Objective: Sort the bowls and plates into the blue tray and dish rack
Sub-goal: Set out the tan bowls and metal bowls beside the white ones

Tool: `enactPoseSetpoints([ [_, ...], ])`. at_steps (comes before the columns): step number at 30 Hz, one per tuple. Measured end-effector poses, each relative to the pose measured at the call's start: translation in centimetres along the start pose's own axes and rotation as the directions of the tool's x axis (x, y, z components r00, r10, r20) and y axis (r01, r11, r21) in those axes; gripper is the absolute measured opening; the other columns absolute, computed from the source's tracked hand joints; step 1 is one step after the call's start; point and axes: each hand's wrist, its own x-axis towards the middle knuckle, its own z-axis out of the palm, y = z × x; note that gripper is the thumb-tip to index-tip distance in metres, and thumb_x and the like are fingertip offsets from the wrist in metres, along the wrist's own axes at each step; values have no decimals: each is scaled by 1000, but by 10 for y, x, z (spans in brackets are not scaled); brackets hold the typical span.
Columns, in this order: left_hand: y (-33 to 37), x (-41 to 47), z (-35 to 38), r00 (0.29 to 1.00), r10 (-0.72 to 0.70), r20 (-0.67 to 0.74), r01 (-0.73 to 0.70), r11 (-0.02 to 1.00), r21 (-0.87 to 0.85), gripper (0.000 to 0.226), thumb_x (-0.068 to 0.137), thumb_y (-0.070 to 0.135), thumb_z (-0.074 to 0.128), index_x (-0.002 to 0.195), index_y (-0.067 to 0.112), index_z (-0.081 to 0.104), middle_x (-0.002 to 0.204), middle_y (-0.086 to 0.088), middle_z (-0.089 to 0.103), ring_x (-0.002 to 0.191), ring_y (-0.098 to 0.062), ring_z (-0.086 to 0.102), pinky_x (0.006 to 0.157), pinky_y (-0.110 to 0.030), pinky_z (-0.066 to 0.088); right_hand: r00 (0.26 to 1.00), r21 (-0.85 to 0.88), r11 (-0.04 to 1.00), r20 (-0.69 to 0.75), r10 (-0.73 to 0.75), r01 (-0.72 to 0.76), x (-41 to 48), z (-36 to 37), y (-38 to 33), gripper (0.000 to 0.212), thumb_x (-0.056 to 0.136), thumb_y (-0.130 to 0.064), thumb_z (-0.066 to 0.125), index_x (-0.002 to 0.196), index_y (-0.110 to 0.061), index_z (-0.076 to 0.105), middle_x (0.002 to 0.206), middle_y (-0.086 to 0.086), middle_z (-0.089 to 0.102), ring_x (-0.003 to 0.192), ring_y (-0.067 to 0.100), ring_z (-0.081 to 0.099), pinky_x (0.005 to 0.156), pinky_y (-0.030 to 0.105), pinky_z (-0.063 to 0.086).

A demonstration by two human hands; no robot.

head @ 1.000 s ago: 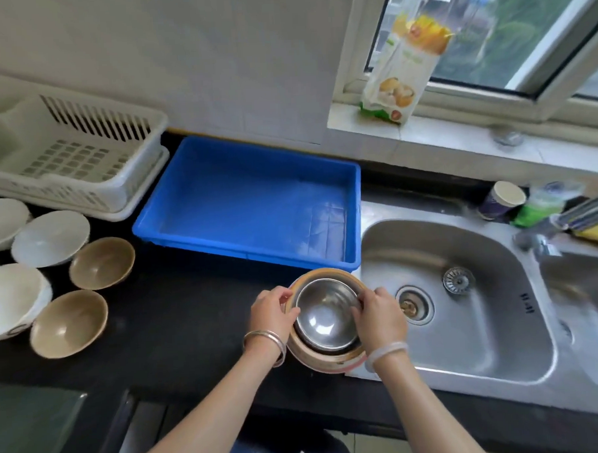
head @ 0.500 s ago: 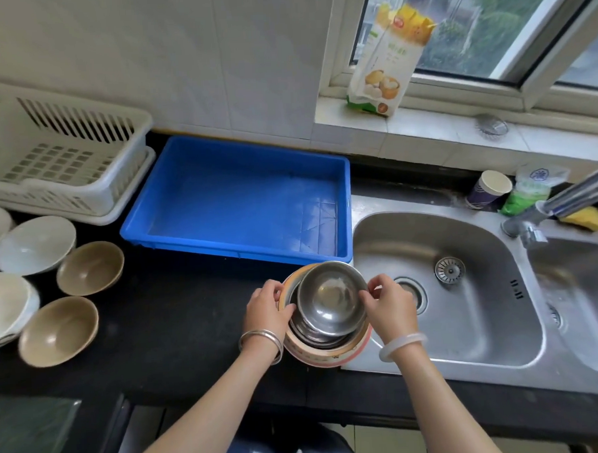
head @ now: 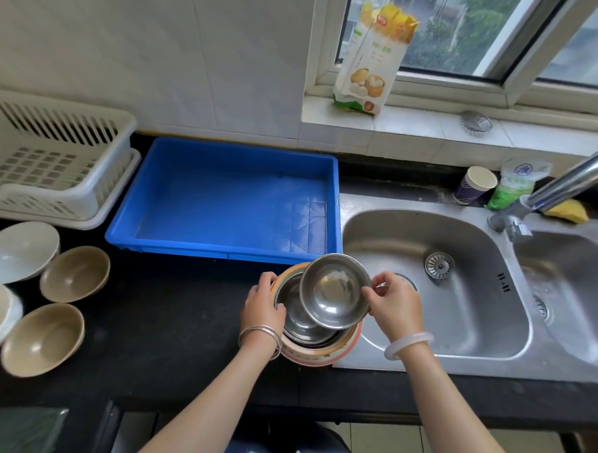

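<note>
- We're at a black counter (head: 164, 317) under a white tiled wall (head: 180, 60). A window (head: 453, 31) sits far right, with a flour bag (head: 369, 62) standing on its sill.
- Near centre, the left hand (head: 263, 306) curls round the left rim of the stack (head: 306, 349), steel bowls nested in an orange-rimmed one at the counter's edge beside the sink (head: 466, 321).
- The right hand (head: 395, 304) pinches the right rim of the top steel bowl (head: 334, 290), which is tilted above the stack.
- Just beyond lies the blue tray (head: 223, 255), and the white dish rack (head: 63, 123) stands far left.
- At near left are two tan bowls (head: 75, 273) and white bowls (head: 17, 250).
- Behind the sink we see a faucet (head: 569, 180), a paper cup (head: 475, 184), a green packet (head: 515, 186) and a yellow sponge (head: 567, 211).
</note>
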Motion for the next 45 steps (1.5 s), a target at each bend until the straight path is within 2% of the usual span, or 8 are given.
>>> enactPoseSetpoints([
  [7, 0, -2, -6, 1000, -16, -27, 18, 998, 61, 8, 87, 14, 56, 83, 18, 50, 81, 2, 55, 69, -11, 53, 54, -19, 38, 1000, 54, 999, -10, -1, 2, 1, -6, -4, 12, 79, -13, 66, 72, -16, 57, 63, 3, 67, 64, 27, 66, 71, 33, 53],
  [10, 1, -2, -8, 996, -71, -45, 74, 996, 48, 17, 87, 18, 58, 72, 15, 51, 72, 2, 54, 62, -11, 51, 53, -21, 40, 1000, 50, 999, 1, -14, 13, 1, -8, -5, 11, 79, -13, 66, 73, -17, 58, 64, 3, 68, 65, 26, 67, 70, 32, 53],
  [13, 5, -3, -8, 993, -66, -102, 70, 997, 36, 26, 86, 17, 59, 63, 17, 47, 89, 5, 51, 74, -11, 52, 59, -19, 38, 999, 65, 998, 24, -23, 21, 1, -11, -6, 6, 80, -13, 65, 79, -18, 62, 62, 1, 68, 63, 23, 68, 72, 34, 55],
  [18, 10, -6, -13, 986, -110, -126, 103, 993, -56, 23, 90, 18, 53, 68, 16, 48, 73, 2, 54, 63, -10, 50, 53, -19, 38, 997, 120, 993, 79, -15, 5, 3, -16, -9, 6, 81, -12, 65, 84, -17, 67, 59, -7, 67, 53, 10, 67, 70, 35, 58],
  [24, 10, -9, -35, 978, -145, -150, 123, 981, -150, 24, 89, 19, 54, 67, 18, 48, 66, 3, 51, 60, -9, 50, 51, -18, 36, 989, 211, 977, 134, -65, 36, 6, -21, -27, 7, 81, -10, 66, 84, -15, 70, 64, -2, 69, 55, 12, 69, 68, 37, 61],
  [31, -17, -18, -76, 936, -287, -204, 206, 917, -342, 10, 87, 18, 58, 77, 15, 55, 79, -3, 61, 77, -21, 63, 64, -27, 51, 955, 248, 962, 239, -174, 114, 6, -1, -66, 8, 81, -11, 66, 82, -18, 70, 69, 3, 71, 58, 17, 70, 69, 36, 60],
  [37, -76, -28, -116, 856, -445, -264, 275, 823, -498, 13, 84, 14, 62, 95, 18, 65, 91, -4, 70, 88, -23, 66, 83, -44, 56, 900, 239, 952, 346, -266, 190, 4, 57, -108, 9, 82, -11, 63, 81, -16, 71, 50, -11, 65, 45, 3, 64, 53, 14, 54],
  [45, -162, -45, -141, 710, -635, -304, 394, 716, -576, 5, 82, 13, 63, 85, 15, 66, 81, -6, 70, 81, -28, 67, 80, -45, 57, 830, 164, 966, 496, -255, 199, -7, 154, -160, 13, 80, -5, 57, 85, -8, 68, 71, 3, 64, 62, 22, 68, 66, 33, 60],
])
